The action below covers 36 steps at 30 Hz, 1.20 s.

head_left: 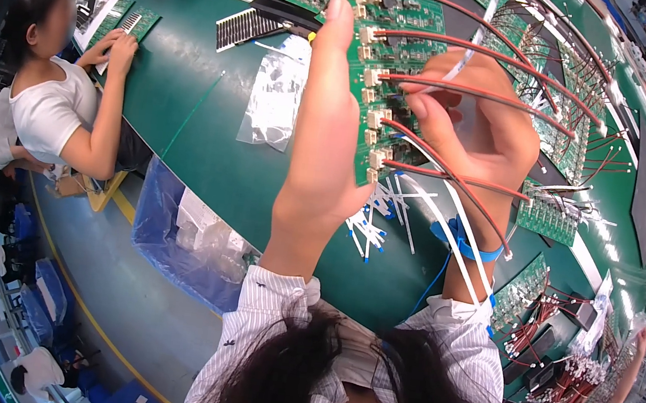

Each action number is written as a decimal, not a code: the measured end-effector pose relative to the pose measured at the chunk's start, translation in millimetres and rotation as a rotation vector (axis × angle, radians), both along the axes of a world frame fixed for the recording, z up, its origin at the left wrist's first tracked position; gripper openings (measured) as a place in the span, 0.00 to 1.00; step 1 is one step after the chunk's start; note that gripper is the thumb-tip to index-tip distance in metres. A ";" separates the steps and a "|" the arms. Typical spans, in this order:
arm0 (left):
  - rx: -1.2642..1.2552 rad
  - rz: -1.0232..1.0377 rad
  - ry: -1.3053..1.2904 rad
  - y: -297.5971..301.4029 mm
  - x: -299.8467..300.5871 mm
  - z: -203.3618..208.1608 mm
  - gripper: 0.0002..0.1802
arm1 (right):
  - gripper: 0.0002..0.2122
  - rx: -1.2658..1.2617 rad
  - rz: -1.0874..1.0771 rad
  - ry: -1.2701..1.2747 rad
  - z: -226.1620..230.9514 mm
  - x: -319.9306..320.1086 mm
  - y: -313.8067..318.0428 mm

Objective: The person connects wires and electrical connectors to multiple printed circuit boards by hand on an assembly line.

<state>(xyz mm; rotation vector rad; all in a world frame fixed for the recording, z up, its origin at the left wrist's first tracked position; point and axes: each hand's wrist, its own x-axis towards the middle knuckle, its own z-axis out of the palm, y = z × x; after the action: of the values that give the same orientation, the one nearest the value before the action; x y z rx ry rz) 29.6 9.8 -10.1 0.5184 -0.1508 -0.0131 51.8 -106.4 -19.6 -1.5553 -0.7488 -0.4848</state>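
My left hand (pixel 322 132) grips a long green circuit board (pixel 403 18) by its left edge, holding it up above the table. White connectors run along that edge, and pairs of red and black wires (pixel 475 97) trail from them to the right. Behind the wires, my right hand (pixel 492 126) is closed, thumb and finger pinching a thin white flat cable (pixel 488 15). The cable's pinched end is partly hidden by fingers and wires. More white flat cables (pixel 454 198) hang below the board across my right wrist, which wears a blue strap (pixel 466 243).
Loose white flat cables (pixel 368 228) lie on the green table (pixel 192 78). A clear plastic bag (pixel 275 101) and a black striped strip (pixel 247 31) lie left. Wired boards (pixel 549 219) and wire bundles (pixel 571 389) crowd the right. A co-worker (pixel 67 103) handles a board at far left.
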 end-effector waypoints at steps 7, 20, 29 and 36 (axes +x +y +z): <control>0.043 0.033 0.122 -0.7 -0.4 1.0 0.22 | 0.05 0.015 0.065 0.105 -1.9 3.5 1.7; -0.167 -0.208 0.190 3.0 7.1 -17.6 0.22 | 0.06 -0.045 0.127 0.402 -0.2 6.6 -10.4; -0.107 -0.160 0.197 -0.6 4.3 -11.3 0.22 | 0.04 -0.127 0.100 0.400 4.6 4.3 -11.6; -0.050 -0.123 0.204 -3.3 4.5 -8.5 0.23 | 0.05 -0.058 0.065 0.119 -6.0 13.2 -9.0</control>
<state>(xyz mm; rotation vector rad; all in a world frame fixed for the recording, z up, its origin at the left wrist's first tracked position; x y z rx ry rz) 34.1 6.5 -18.6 0.4545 0.0171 -0.1814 64.9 -115.4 -25.6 -1.5938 -0.7245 -0.3222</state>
